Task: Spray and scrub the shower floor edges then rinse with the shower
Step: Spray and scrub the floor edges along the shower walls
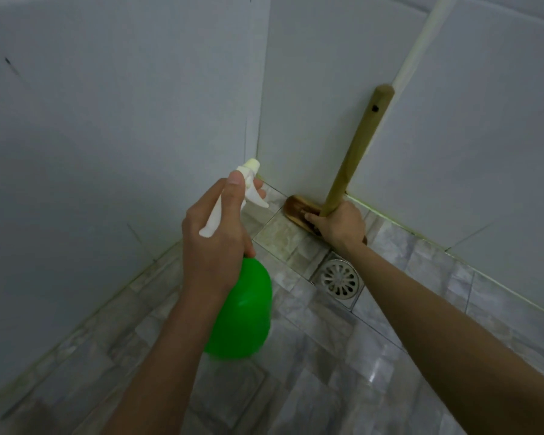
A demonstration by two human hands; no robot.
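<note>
The left hand (pixel 214 227) grips the neck of the green spray bottle (pixel 242 309), fingers curled round the white trigger, and tilts it so the nozzle (pixel 252 166) points down into the corner where the 2 walls meet the shower floor (pixel 327 356). That aim puts the cleaner on the edge seam rather than on the open tiles. The right hand (pixel 339 226) is closed low on the wooden scrub brush (pixel 299 208), just where the handle (pixel 355 152) joins the head. The head lies flat on the floor tiles against the foot of the back wall (pixel 327 89), just right of the corner. Holding it so low likely gives firmer downward pressure for scrubbing along the edge, while the long handle leans up beside the wall. The round floor drain (pixel 338 279) sits just in front of the brush. Spraying and scrubbing appear to be under way together, and no rinse water is visible.
</note>
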